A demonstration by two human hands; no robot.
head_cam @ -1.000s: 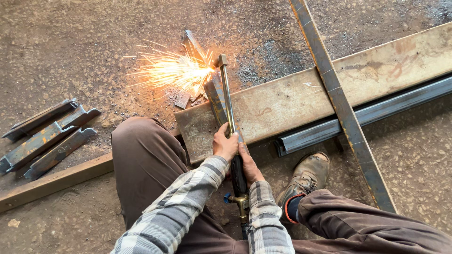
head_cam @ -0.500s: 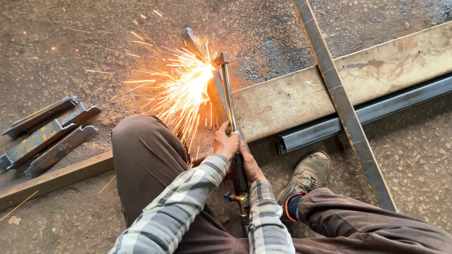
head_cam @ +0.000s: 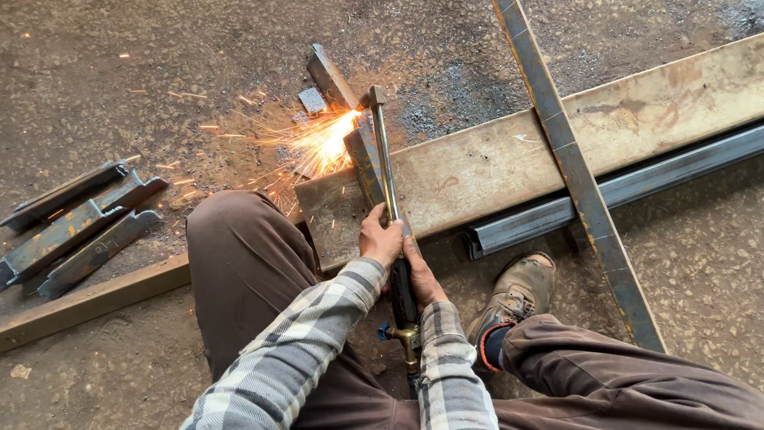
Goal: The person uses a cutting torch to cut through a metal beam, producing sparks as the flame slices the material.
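Here, both hands, left (head_cam: 380, 239) and right (head_cam: 423, 275), clenched around long brass-fitted cutting torch (head_cam: 387, 183), steadying flame at rusty flat steel plate's (head_cam: 493, 163) left edge.

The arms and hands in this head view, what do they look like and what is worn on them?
Both arms wear long plaid flannel sleeves in grey, white and pale yellow checks, buttoned close at the wrists. The left sleeve shows along most of its length; the right sleeve is seen mostly at the cuff and forearm. The left hand and right hand are bare: no gloves, rings or watch visible.
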